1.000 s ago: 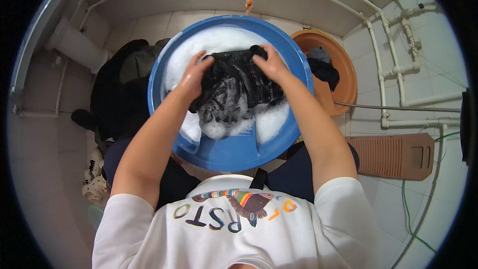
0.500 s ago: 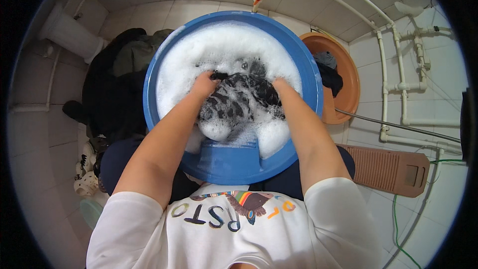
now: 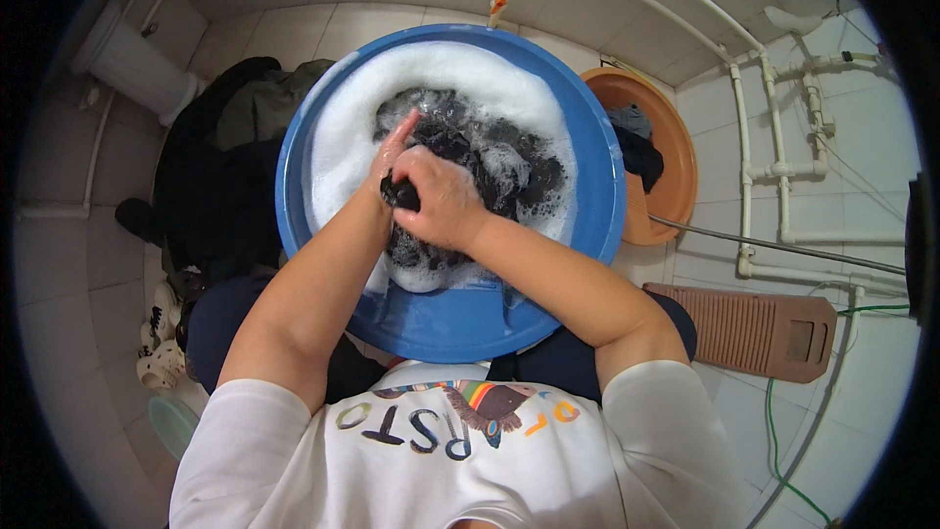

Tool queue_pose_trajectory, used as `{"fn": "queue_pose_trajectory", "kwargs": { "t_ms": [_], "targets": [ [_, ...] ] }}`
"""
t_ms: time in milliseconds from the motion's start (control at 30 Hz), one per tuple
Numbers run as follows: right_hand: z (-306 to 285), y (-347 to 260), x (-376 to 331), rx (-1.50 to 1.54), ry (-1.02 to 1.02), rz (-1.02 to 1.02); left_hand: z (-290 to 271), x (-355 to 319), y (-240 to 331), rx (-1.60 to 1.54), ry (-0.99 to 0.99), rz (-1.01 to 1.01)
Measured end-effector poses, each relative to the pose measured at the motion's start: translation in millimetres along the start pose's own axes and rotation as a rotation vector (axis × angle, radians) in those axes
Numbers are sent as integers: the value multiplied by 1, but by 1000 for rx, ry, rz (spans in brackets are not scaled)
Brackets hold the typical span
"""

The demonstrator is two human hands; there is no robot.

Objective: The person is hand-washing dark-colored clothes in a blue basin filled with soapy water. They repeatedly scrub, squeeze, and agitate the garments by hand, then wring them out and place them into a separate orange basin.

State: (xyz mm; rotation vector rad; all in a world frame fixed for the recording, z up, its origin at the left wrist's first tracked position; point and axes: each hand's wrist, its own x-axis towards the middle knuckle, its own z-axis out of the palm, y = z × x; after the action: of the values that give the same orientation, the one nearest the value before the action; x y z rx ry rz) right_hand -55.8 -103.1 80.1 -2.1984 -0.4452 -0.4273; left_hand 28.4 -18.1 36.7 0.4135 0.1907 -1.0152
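Note:
A wide blue basin (image 3: 296,142) stands before me, holding white suds (image 3: 343,103) and soaked dark clothing (image 3: 519,162). Over its middle, my right hand (image 3: 446,198) reaches across to the left, fingers curled around a bunch of black cloth (image 3: 399,193) next to my left wrist. My left hand (image 3: 390,159) is seen edge-on just beyond it, fingers stretched out and pointing away from me. Part of that hand hides behind the right one. Most of the clothing lies in the dark, foamy water.
Dark clothes (image 3: 211,176) are heaped left of the basin. An orange-brown tub (image 3: 681,176) with dark cloth stands at the right, near a brown washboard (image 3: 739,331). White pipes (image 3: 746,127) run along the wall; a green hose (image 3: 774,431) lies on the tiles. Pale clogs (image 3: 162,362) sit at the left.
Both hands have risen out of the foam and come together at the left of centre. My right hand has crossed leftward and now grips black cloth. More dark clothing shows through the suds.

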Motion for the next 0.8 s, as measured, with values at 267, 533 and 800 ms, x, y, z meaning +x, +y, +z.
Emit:
{"fn": "queue_pose_trajectory", "kwargs": {
  "t_ms": [267, 533, 800],
  "targets": [
    [-4, 37, 3, -195, 174, 34, -16, 1, -27, 755, 271, 420],
    [4, -8, -2, -158, 76, 99, -70, 29, -19, 406, -86, 192],
    [-76, 98, 4, -301, 474, 668, 69, -19, 18, 624, 223, 416]
  ]
}}
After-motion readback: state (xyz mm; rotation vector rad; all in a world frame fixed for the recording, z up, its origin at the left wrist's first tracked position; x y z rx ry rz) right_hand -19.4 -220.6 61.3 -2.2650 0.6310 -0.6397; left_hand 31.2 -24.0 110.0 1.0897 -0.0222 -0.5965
